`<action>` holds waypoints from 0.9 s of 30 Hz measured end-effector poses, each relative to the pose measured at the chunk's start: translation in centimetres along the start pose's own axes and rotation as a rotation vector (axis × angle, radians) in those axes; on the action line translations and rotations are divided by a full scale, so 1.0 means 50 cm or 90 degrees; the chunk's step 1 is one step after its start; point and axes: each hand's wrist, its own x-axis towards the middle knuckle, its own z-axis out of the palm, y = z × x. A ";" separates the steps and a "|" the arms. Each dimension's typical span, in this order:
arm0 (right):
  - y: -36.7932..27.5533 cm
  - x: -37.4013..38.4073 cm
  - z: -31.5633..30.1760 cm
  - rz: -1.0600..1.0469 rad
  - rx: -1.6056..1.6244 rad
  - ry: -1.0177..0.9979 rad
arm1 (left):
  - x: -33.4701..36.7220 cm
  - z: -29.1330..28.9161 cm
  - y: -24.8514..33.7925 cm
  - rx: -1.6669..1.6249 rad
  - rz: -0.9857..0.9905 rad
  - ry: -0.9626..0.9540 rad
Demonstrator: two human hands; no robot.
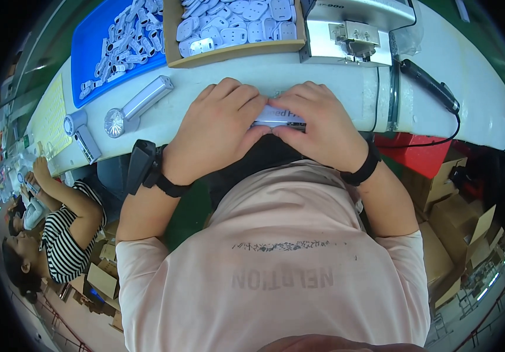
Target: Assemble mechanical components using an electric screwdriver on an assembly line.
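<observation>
Both my hands meet at the near edge of the white workbench. My left hand and my right hand together grip a small flat white package with a label, held between the fingertips and thumbs; most of it is hidden by my fingers. A black band sits on each wrist, and the left one carries a bulky black device.
A cardboard box of white plug-like parts and a blue tray of small white pieces stand at the back. A grey machine, a black hand tool on a cable and two small hand fans lie on the bench. A person in a striped shirt sits on my left.
</observation>
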 end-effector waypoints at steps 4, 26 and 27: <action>0.001 0.000 -0.001 0.005 -0.022 -0.001 | 0.003 0.007 -0.008 -0.005 0.012 0.003; -0.001 -0.009 0.018 -0.052 -0.072 0.067 | 0.011 0.012 -0.013 0.064 0.074 0.020; -0.001 -0.006 0.016 -0.047 -0.049 0.063 | 0.006 0.015 -0.014 0.037 0.060 0.035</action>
